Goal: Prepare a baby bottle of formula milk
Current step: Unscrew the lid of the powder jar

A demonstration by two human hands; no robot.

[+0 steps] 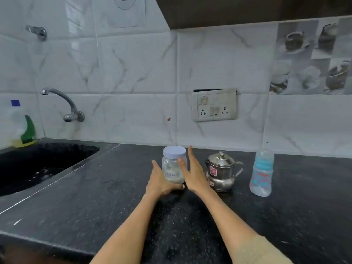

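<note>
Formula jar (173, 166), clear with a white lid and pale powder in its bottom, stands on the dark bench (95, 187) right of the sink (38, 164), the left hand (162, 182) wrapped around its lower part in a closed grip. Right hand (194, 174) is flat with fingers straight and apart, its thumb touching the jar's right side. Further right stand a steel kettle (222, 171) and, well apart, the capped baby bottle (262, 173).

Near the counter's (95, 187) back edge, the left hand (160, 182) cups a clear jar (172, 166) of white powder; the right hand (194, 173), fingers straight, touches its other side. Kettle (221, 172) and baby bottle (262, 174) stand rightward.
</note>
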